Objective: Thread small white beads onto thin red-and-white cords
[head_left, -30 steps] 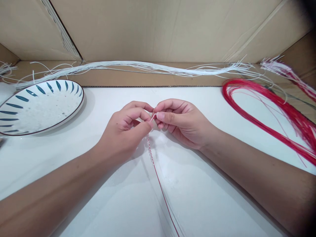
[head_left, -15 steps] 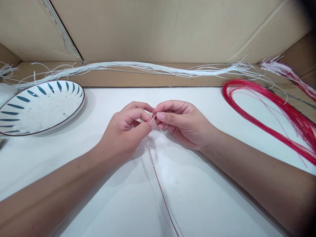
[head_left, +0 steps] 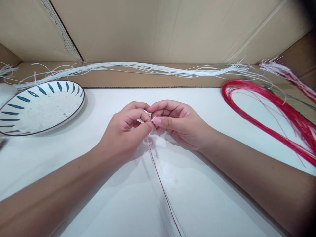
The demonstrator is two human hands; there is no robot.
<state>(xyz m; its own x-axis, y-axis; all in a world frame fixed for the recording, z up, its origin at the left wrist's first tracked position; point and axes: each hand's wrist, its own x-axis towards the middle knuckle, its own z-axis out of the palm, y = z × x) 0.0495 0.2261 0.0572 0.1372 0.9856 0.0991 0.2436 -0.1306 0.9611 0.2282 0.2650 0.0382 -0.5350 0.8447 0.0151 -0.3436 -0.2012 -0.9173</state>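
My left hand pinches a thin red cord between thumb and fingers. Below that thumb, a stretch of the cord is wrapped in a red-and-white pattern, and from there the plain red runs down toward the lower edge of the view. My right hand is closed at the same spot, its thumb and fingertips touching those of the left. A short bit of white cord shows at the right thumb tip. Most of what lies between the fingertips is hidden.
An oval plate with dark green strokes and small clear bits stands at left. White cords lie along the back on cardboard. A red cord bundle curves at right, with a red-and-white bundle behind it.
The right fingertips have shifted slightly left and down, closer to the left thumb. The pale strand that showed between the hands is now mostly covered. My left hand stays in place.
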